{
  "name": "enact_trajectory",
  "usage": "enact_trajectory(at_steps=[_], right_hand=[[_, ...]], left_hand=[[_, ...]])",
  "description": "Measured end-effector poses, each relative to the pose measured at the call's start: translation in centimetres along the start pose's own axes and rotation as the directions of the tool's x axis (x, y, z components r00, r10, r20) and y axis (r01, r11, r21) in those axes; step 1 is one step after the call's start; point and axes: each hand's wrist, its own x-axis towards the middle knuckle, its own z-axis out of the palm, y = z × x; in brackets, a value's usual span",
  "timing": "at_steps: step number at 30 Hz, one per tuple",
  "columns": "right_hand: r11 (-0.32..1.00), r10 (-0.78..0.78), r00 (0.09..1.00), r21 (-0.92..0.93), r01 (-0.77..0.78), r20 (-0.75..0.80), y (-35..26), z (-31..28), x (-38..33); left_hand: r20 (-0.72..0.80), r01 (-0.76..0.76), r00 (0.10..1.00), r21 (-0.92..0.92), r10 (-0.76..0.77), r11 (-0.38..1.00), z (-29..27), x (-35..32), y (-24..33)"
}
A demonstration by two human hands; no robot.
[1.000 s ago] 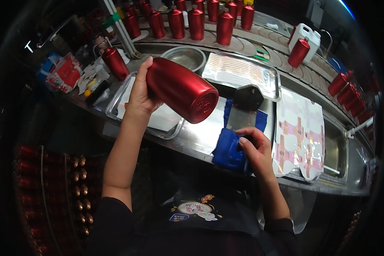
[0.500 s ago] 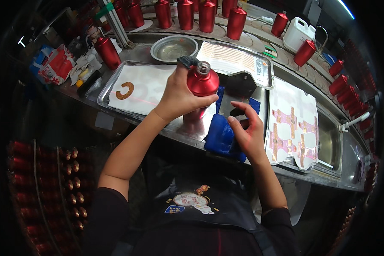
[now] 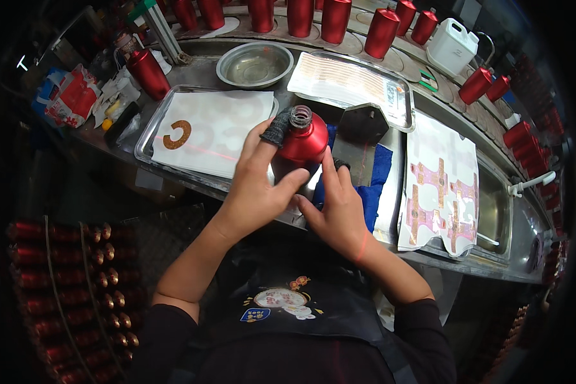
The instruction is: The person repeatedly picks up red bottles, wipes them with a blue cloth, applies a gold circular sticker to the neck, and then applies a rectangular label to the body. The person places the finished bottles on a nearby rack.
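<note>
A glossy red bottle (image 3: 306, 142) with an uncapped clear neck stands upright at the near edge of the steel counter. My left hand (image 3: 253, 189) is closed round its left side, a dark cover on one finger reaching up beside the neck. My right hand (image 3: 342, 217) presses its fingers against the bottle's lower right side, thumb in front; it also has a dark fingertip cover. Both hands hide the bottle's lower part. Just right of it are a blue cloth-like pad (image 3: 381, 168) and a dark angled metal block (image 3: 363, 123).
Left is a tray (image 3: 148, 133) with white sheets and a gold C-shaped label (image 3: 177, 135). A round metal basin (image 3: 255, 65) and a tray of strips (image 3: 352, 83) lie behind. Pink-gold label sheets (image 3: 438, 192) adjoin a sink (image 3: 496, 221). Red bottles (image 3: 335, 20) line the conveyor.
The bottle has come down slightly, still in my left hand. My right hand has moved left from the blue pad onto the bottle. Bottles on the conveyor have shifted right.
</note>
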Motion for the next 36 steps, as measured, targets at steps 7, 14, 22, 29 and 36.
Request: enact_trajectory(at_steps=[7, 14, 22, 29, 36], right_hand=[[0.998, 0.029, 0.999, 0.059, -0.032, 0.044, -1.7, -0.7, -2.5], [0.934, 0.188, 0.978, 0.324, -0.149, -0.090, 0.4, -2.1, -1.5], [0.846, 0.273, 0.962, 0.478, -0.234, -0.013, 2.5, -2.5, -0.8], [0.835, 0.329, 0.943, 0.450, -0.317, 0.053, 3.6, -2.3, -1.2], [0.784, 0.382, 0.924, 0.518, -0.343, 0.033, 4.0, -4.4, -0.6]], left_hand=[[0.055, 0.040, 0.998, -0.209, -0.029, 0.977, 1.3, 1.4, -3.0], [0.460, 0.384, 0.882, -0.584, -0.098, 0.716, -0.5, 4.4, -4.8], [0.514, 0.370, 0.857, -0.576, -0.028, 0.729, -0.5, 4.8, -5.7], [0.318, 0.104, 0.944, -0.541, 0.089, 0.834, -1.8, 2.8, -6.3], [-0.411, 0.598, 0.777, 0.718, -0.476, 0.356, -15.1, 1.1, -17.3]])
